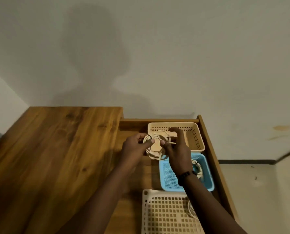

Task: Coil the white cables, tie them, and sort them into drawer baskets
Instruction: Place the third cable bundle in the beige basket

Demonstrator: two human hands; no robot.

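A coiled white cable hangs in the air over the open drawer, between both hands. My left hand pinches its left side, thumb on top. My right hand grips the coil's right side with thumb and fingertips, the other fingers spread upward. Below are a beige basket at the back, a blue basket in the middle holding another coiled cable, and a white grid basket at the front with a cable partly hidden by my right forearm.
A wooden desk top lies to the left of the drawer. A plain wall rises behind. The floor shows to the right of the drawer's side panel. A dark band sits on my right wrist.
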